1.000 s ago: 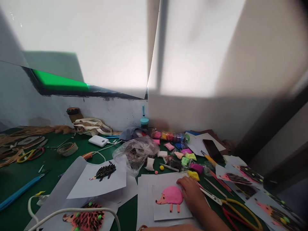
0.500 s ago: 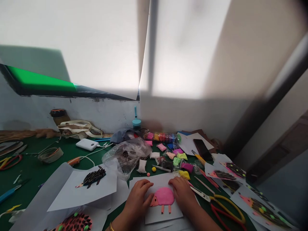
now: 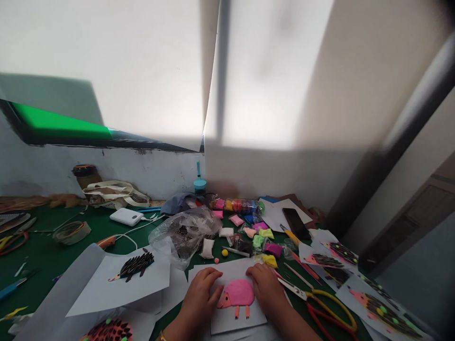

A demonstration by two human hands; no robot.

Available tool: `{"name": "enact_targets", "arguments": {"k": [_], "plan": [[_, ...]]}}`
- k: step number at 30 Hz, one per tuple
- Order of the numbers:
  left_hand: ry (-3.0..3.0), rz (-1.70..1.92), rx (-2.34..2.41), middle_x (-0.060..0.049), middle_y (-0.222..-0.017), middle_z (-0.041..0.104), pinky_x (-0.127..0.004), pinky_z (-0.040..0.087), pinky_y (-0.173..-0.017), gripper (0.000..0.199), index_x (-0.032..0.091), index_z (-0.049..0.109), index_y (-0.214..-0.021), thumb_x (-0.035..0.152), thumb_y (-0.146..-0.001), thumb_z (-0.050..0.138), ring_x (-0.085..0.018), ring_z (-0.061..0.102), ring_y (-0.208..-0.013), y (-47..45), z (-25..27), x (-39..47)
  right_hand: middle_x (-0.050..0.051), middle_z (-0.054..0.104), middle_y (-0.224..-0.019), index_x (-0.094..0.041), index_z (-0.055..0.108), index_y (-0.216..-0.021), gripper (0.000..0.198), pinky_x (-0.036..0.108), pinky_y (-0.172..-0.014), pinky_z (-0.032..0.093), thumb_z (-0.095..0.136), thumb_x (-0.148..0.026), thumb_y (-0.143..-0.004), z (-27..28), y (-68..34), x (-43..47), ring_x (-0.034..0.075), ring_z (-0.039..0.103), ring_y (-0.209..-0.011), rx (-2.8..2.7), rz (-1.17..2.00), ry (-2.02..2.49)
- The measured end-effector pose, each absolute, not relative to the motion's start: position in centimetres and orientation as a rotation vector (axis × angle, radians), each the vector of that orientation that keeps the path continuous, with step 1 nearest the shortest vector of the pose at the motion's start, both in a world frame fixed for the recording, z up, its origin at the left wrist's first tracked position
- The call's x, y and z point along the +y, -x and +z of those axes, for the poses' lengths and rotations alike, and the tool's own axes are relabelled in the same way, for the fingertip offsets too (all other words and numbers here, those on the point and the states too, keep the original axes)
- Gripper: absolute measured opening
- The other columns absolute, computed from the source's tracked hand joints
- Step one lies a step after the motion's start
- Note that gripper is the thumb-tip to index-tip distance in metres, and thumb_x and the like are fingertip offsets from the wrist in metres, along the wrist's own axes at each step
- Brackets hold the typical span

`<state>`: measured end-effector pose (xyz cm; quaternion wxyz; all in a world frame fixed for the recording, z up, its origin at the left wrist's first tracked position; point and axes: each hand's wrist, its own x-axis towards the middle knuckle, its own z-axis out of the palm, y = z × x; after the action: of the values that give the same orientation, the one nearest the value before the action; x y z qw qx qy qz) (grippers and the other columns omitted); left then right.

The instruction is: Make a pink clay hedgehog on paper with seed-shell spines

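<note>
A white sheet of paper lies in front of me, bearing a flat pink clay hedgehog. The figure has a peach face with a dark eye and two peach legs with dark tips. On its left, my left hand rests on the paper, thumb apart from the fingers and close to the snout. My right hand lies along the sheet's right side, fingertips near the figure's back. Neither hand holds anything that I can see. Beyond the sheet are a yellow clay ball and a small pink ball.
Scissors with yellow and red handles lie right of my right hand. Behind are clay packets and a plastic bag with dark pieces. Finished hedgehog pictures lie left and right. A phone sits farther back.
The view has shifted slightly, so everything sits a little lower and farther left. Both hands stay in place on the paper beside the hedgehog.
</note>
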<state>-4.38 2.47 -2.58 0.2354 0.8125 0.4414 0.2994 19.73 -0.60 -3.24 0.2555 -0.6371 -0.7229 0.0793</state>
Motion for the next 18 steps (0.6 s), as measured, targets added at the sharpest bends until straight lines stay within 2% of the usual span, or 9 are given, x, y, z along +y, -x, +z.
{"name": "enact_targets", "arguments": {"k": [8, 13, 18], "plan": [[-2.287, 0.724, 1.261, -0.01, -0.124, 0.057, -0.043, 0.042, -0.099, 0.037, 0.024, 0.061, -0.118, 0.036, -0.084, 0.053, -0.027, 0.051, -0.115, 4.6, -2.3, 2.5, 0.004, 0.063, -0.092, -0.022, 0.064, -0.093, 0.034, 0.032, -0.085, 0.038, 0.041, -0.003, -0.077, -3.1, -20.0, -0.5, 0.02, 0.054, -0.092, -1.932, 0.234, 1.703], [-2.401, 0.567, 1.305, -0.008, -0.123, 0.059, -0.045, 0.039, -0.098, 0.042, 0.025, 0.06, -0.119, 0.022, -0.078, 0.058, -0.027, 0.051, -0.113, 4.2, -1.2, 2.6, 0.007, 0.06, -0.101, -0.02, 0.06, -0.1, 0.034, 0.032, -0.087, 0.043, 0.036, -0.005, -0.082, -2.5, -20.2, -0.3, 0.02, 0.054, -0.097, -1.839, 0.272, 1.583], [-2.421, 0.548, 1.353, -0.009, -0.129, 0.055, -0.045, 0.035, -0.1, 0.042, 0.024, 0.059, -0.12, 0.022, -0.078, 0.058, -0.028, 0.048, -0.119, 2.7, -0.6, 3.2, 0.008, 0.06, -0.101, -0.02, 0.06, -0.1, 0.03, 0.033, -0.087, 0.046, 0.035, -0.01, -0.085, -1.8, -20.1, -0.1, 0.019, 0.056, -0.097, -1.831, 0.304, 1.459]]}}
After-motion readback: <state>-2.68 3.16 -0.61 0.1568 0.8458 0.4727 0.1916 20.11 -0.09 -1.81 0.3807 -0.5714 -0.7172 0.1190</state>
